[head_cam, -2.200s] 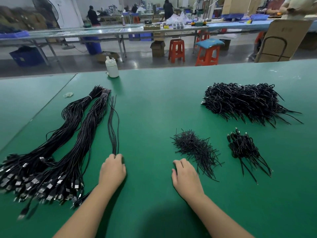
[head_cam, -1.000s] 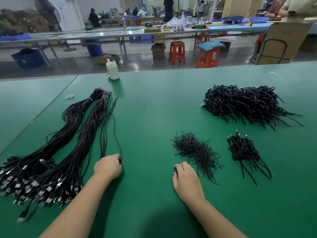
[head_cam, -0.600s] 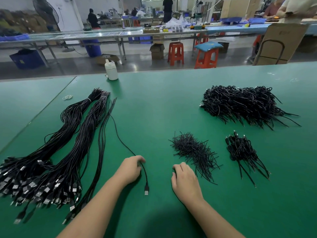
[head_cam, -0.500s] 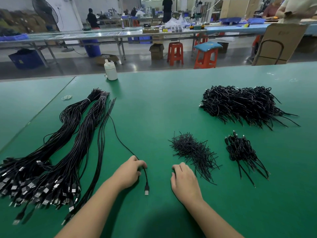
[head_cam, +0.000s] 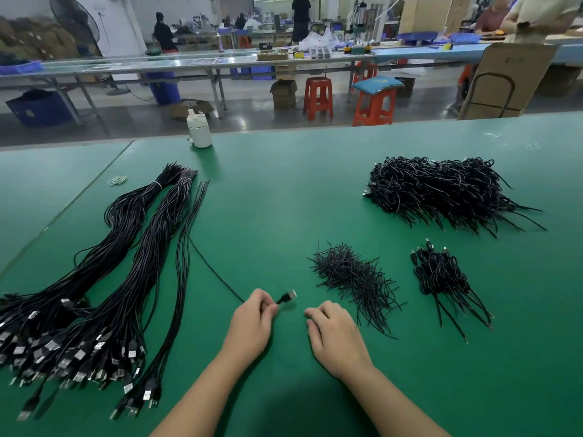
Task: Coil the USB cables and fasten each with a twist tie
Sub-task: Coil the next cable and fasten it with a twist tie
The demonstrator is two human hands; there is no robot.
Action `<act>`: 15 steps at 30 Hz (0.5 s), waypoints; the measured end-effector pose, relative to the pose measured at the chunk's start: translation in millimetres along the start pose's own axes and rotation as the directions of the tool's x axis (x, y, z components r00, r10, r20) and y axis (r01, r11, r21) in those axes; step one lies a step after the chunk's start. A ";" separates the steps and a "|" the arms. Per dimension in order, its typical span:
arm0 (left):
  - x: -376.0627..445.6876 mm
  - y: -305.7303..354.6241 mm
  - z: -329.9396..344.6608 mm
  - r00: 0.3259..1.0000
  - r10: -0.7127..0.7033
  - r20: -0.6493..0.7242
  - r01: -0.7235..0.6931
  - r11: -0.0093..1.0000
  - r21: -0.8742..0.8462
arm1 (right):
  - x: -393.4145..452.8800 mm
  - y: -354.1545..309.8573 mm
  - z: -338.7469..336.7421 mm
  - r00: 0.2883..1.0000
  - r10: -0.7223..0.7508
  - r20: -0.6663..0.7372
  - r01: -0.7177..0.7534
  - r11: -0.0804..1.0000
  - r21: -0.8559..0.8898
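Left hand point(head_cam: 252, 323) is curled w/ 1 USB cable point(head_cam: 217, 275) pinched near its plug — right hand point(head_cam: 334, 335) is laid loosely curled on green table point(head_cam: 284, 200), nothing held.

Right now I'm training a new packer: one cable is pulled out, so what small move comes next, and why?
Probably bring the right hand over to take the USB plug. The left hand pinches the cable just behind it, the rest trails uncoiled, and the right hand rests free on the table.
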State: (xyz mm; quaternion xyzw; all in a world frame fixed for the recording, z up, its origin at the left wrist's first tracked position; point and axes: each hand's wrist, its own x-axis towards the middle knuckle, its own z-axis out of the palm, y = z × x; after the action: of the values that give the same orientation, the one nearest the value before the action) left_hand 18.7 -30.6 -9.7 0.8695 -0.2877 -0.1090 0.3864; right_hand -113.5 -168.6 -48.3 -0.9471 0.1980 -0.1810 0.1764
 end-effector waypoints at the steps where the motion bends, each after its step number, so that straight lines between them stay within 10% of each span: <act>1: 0.9 7.7 2.6 0.991 -0.135 -0.015 0.127 0.957 -0.262 | -0.6 -0.7 -1.3 1.000 -0.031 -0.001 0.031 0.999 0.022; 4: 0.4 31.3 8.0 0.947 -0.312 0.082 0.292 0.722 -0.627 | -0.4 -1.3 -7.4 0.994 -0.106 0.011 0.105 0.991 0.088; 8: -5.8 37.9 13.0 0.987 -0.159 0.022 0.158 0.942 -0.297 | 1.6 -11.3 -17.8 0.998 0.016 0.057 -0.036 0.927 0.373; 15: -14.3 58.2 9.9 0.982 -0.187 0.026 0.171 0.818 -0.549 | 9.7 -51.1 -41.0 0.955 0.153 0.256 -0.297 0.546 0.783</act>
State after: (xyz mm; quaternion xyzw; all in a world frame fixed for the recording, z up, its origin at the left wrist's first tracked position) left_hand -21.2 -59.4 25.9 0.7468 -0.1557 -0.2099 0.6115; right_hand -106.2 -139.7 10.9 -0.7373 0.1981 -0.1518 0.6278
